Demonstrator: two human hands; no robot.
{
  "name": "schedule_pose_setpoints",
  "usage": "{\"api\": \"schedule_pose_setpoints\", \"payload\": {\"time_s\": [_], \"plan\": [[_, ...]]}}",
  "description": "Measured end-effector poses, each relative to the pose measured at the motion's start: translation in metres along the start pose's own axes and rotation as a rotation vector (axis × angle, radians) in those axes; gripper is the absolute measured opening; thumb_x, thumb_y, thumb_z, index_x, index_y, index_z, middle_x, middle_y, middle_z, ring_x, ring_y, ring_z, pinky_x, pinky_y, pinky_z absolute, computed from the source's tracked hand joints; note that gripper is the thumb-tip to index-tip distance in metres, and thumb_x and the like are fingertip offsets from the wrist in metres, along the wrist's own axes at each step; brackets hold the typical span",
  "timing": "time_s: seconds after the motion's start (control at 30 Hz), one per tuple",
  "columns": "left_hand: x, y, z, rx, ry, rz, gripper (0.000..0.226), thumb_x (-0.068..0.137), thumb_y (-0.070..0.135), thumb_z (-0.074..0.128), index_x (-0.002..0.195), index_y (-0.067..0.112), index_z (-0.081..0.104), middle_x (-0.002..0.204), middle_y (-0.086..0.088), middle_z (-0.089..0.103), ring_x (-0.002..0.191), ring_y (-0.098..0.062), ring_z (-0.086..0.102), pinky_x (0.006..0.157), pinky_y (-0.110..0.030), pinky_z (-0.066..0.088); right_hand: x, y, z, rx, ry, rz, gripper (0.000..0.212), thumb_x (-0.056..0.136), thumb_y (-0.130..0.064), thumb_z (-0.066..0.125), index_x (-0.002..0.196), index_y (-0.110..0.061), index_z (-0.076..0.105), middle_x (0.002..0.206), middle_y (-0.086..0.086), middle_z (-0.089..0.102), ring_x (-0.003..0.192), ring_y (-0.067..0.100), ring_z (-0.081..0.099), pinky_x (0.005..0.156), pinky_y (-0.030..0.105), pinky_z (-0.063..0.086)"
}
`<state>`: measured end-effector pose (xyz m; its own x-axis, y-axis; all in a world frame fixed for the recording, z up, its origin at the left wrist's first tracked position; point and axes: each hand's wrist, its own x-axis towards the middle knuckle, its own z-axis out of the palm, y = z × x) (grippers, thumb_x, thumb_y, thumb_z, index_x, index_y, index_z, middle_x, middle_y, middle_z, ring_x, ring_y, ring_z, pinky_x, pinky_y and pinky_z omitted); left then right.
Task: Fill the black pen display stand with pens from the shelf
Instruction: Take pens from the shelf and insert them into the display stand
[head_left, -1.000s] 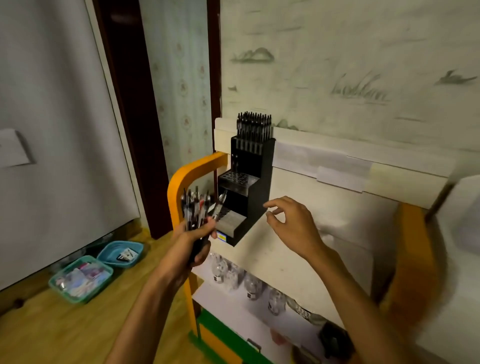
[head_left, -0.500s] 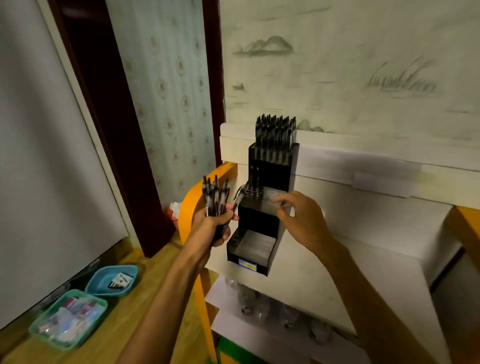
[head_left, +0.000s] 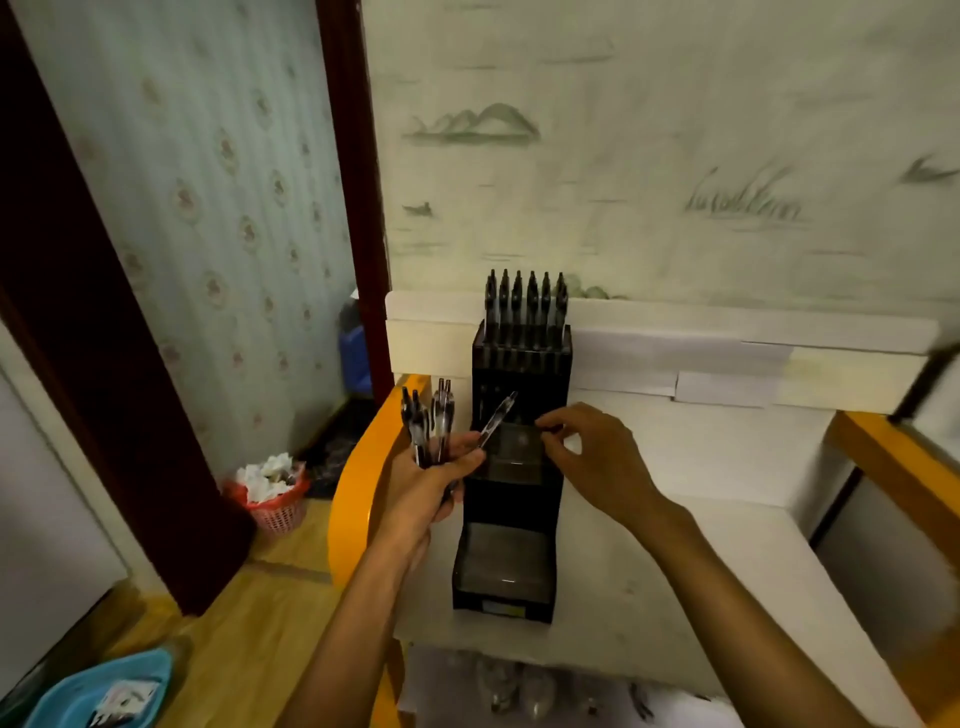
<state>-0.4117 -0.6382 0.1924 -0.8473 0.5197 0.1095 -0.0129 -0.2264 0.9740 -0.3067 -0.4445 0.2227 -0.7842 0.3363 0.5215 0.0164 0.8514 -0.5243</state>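
The white shelf (head_left: 675, 545) fills the lower right, its flat top running back to a raised white ledge against the wallpapered wall, bare white surface stretching wide to the right of the stand. An orange frame (head_left: 358, 467) curves along the shelf's left edge, and past it the drop to the wooden floor (head_left: 249, 613). Standing near that left edge is the black pen display stand (head_left: 511, 519), stepped in three tiers: the top tier at the back carries a full row of black pens (head_left: 524, 296) upright, the middle and lowest tiers look unfilled. Down on the floor, a red basket (head_left: 275, 499) of crumpled paper, and a blue tray (head_left: 98, 696) at the bottom left corner.

The left hand (head_left: 436, 483) hangs just left of the stand, over the shelf edge, fingers wrapped round a bundle of pens (head_left: 431, 426), with one loose pen (head_left: 497, 420) angled out toward the middle tier. The right hand (head_left: 597, 457) is over the middle tier, thumb and forefinger pinched together at the stand's right side; whether anything sits between them, cannot tell.
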Motion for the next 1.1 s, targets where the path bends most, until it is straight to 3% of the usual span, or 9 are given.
{"api": "schedule_pose_setpoints", "payload": {"time_s": [0.13,0.3,0.43,0.57,0.63,0.77,0.83,0.93,1.1], "plan": [[0.022,-0.004,-0.007,-0.019,-0.008,-0.044,0.021,0.08,0.018,0.081,0.1,0.023,0.078,0.073,-0.004,0.069,0.047,-0.009,0.05,0.039,-0.021,0.033,0.011,-0.003,0.011,0.012,0.009,0.041,0.021,0.093,-0.025,0.065,0.113,-0.027,0.069,0.102,-0.015,0.063,0.088,0.0,0.06,0.076,0.003,0.039],[0.041,-0.007,-0.004,0.035,-0.05,-0.045,0.017,0.081,0.018,0.081,0.097,0.024,0.079,0.073,-0.002,0.073,0.051,-0.008,0.059,0.043,-0.017,0.04,0.024,-0.004,0.017,-0.001,0.018,0.091,0.024,0.094,-0.035,0.063,0.117,-0.029,0.068,0.105,-0.015,0.065,0.09,-0.001,0.061,0.077,0.006,0.04],[0.053,-0.01,0.003,0.012,-0.087,-0.082,0.018,0.08,0.012,0.08,0.098,0.016,0.078,0.076,-0.002,0.075,0.053,-0.004,0.064,0.043,-0.013,0.041,0.034,-0.009,0.023,0.134,0.039,0.177,0.018,0.092,-0.041,0.064,0.103,-0.029,0.072,0.089,-0.025,0.065,0.083,-0.009,0.061,0.068,0.003,0.043],[0.061,-0.014,0.003,-0.005,-0.098,-0.093,0.019,0.08,0.011,0.08,0.098,0.015,0.077,0.079,-0.002,0.076,0.053,-0.004,0.064,0.042,-0.012,0.041,0.044,-0.01,0.03,0.353,0.01,0.302,0.015,0.092,-0.037,0.066,0.089,-0.025,0.075,0.08,-0.009,0.072,0.077,0.005,0.068,0.073,0.024,0.054],[0.064,-0.015,0.002,-0.01,-0.106,-0.091,0.018,0.082,0.014,0.079,0.099,0.016,0.076,0.081,-0.002,0.077,0.053,-0.004,0.065,0.042,-0.011,0.041,0.047,-0.01,0.034,0.49,0.006,0.337,0.013,0.092,-0.032,0.067,0.091,-0.023,0.076,0.086,-0.007,0.075,0.083,0.008,0.071,0.077,0.024,0.057],[0.074,-0.014,-0.002,0.045,0.007,-0.108,0.015,0.092,0.03,0.069,0.097,0.016,0.072,0.084,0.0,0.078,0.049,-0.009,0.065,0.036,-0.014,0.034,0.06,-0.009,0.033,0.773,0.116,0.423,0.014,0.094,-0.017,0.063,0.095,-0.007,0.074,0.086,0.006,0.077,0.081,0.02,0.075,0.07,0.022,0.057],[0.08,-0.016,-0.009,0.08,0.072,-0.117,0.023,0.096,0.034,0.063,0.094,0.011,0.069,0.074,0.001,0.075,0.041,-0.01,0.056,0.034,-0.017,0.03,0.068,-0.005,0.03,0.698,0.2,0.427,0.012,0.095,-0.014,0.062,0.092,-0.008,0.072,0.082,0.005,0.076,0.077,0.021,0.074,0.071,0.027,0.058],[0.085,-0.021,-0.021,0.081,0.106,-0.146,0.029,0.095,0.037,0.064,0.083,0.011,0.062,0.054,0.0,0.053,0.037,-0.007,0.037,0.037,-0.021,0.027,0.078,0.0,0.03,0.496,0.233,0.359,0.012,0.096,-0.014,0.061,0.086,-0.016,0.068,0.076,0.001,0.074,0.073,0.015,0.073,0.074,0.028,0.059],[0.094,-0.023,-0.028,0.032,0.011,-0.16,0.036,0.096,0.04,0.063,0.07,0.02,0.045,0.05,0.003,0.037,0.038,-0.008,0.03,0.039,-0.02,0.022,0.085,0.007,0.04,0.064,0.191,0.221,0.01,0.097,-0.024,0.061,0.101,-0.017,0.067,0.083,-0.005,0.069,0.073,0.005,0.063,0.067,0.013,0.044]]}}
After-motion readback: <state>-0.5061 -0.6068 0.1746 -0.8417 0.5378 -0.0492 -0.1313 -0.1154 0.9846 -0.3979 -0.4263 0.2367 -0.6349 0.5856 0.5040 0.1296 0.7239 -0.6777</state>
